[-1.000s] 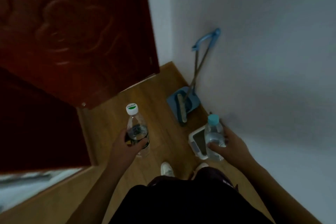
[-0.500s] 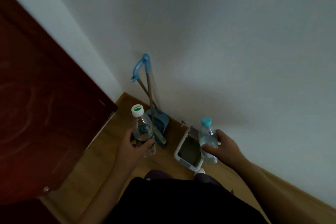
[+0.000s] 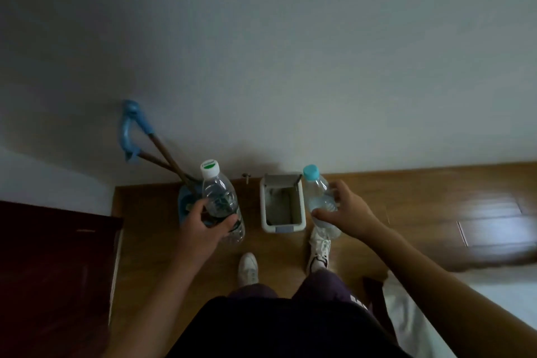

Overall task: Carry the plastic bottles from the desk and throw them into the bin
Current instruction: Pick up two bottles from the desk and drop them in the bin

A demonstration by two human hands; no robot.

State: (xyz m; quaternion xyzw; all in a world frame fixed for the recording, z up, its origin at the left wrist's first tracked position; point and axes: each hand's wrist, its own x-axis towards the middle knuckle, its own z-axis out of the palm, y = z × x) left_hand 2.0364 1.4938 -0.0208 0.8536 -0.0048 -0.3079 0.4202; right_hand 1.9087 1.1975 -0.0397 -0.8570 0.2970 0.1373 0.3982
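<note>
Standing on a wooden floor [image 3: 406, 197] before a pale wall [image 3: 290, 52], the person looks down at both hands, each carrying a bottle. At the far left a dark red door [image 3: 52, 270] fills the lower corner. Next comes a blue dustpan [image 3: 184, 206] on the floor against the wall, with its handle and a broom's handle [image 3: 162, 151] leaning up the wall, both ending in blue grips. The left hand [image 3: 203, 229] is wrapped around the lower body of a clear plastic bottle with a white and green cap [image 3: 220, 197], thumb across the front over a dark label; the bottle is held nearly upright, in the air, in front of the dustpan. Right of it, on the floor close to the wall, stands a small white bin [image 3: 263, 206], rectangular, its mouth open and its inside grey; what lies within cannot be made out. Just right of the bin, the right hand [image 3: 345, 212] clasps a second clear bottle with a light blue cap [image 3: 318, 197], fingers curled round its middle, the cap tilted slightly towards the bin's rim. Neither bottle is over the bin's opening. Below the hands show two white shoes [image 3: 248, 267], the right one set further forward near the bin's corner, and dark clothing. At the lower right lies a white sheet-like edge [image 3: 421, 322]
</note>
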